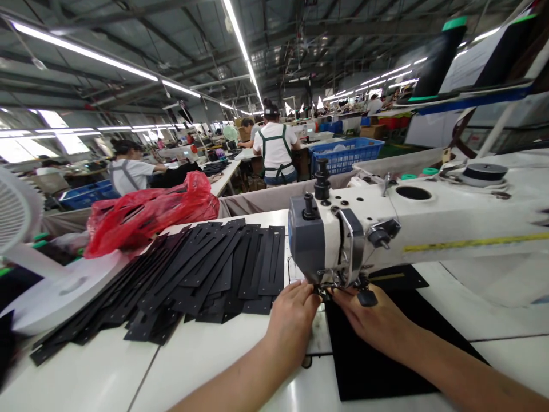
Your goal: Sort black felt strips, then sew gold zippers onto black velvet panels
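Observation:
A white and grey sewing machine (pixel 326 229) stands over the white table. Beneath its needle area, a black fabric panel (pixel 377 366) lies flat and reaches toward the front edge. My left hand (pixel 294 317) is beside the presser foot, fingers bent and pressed together at the panel's left edge; what they pinch is too small to make out. My right hand (pixel 371 317) rests on the panel just right of the needle, its fingertips partly hidden by the machine. Left of the machine lies a spread pile of black strips (pixel 206 269) with slots and small holes.
A red plastic bag (pixel 150 212) lies behind the strips, and a white fan (pixel 64 286) stands at the left. Thread cones (pixel 441 63) rise at the upper right. Beyond are a blue basket (pixel 345 155) and people sitting at other tables.

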Tool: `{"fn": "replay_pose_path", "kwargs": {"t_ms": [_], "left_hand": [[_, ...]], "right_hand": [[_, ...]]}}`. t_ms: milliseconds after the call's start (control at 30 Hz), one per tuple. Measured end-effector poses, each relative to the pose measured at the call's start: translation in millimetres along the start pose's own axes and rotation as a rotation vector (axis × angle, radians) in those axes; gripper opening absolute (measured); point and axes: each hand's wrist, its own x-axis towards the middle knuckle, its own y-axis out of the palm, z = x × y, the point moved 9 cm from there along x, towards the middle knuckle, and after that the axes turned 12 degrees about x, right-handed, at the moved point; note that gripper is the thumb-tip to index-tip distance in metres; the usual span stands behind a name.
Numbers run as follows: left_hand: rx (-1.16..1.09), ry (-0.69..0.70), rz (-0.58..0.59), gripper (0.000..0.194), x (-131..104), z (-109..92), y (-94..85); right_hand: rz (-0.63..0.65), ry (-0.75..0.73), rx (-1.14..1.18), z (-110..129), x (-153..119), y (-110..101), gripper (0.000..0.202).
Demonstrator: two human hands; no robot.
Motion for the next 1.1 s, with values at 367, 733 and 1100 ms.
{"fn": "replay_pose_path", "kwargs": {"t_ms": [367,733,1100], "left_hand": [[0.024,0.078,0.005,0.022,-9,-5,4.6],[0.124,0.152,0.016,0.023,-26,-22,-26.1],[0.047,0.283,0.254,0.068,-65,-62,-63.1]], "right_hand": [[-0.086,0.027,0.048,4,-5,-7,0.031],[0.115,0.22,-0.16,10,-44,2,0.054],[-0.249,0.321,-0.227,67,-157,-116,0.056]]}}
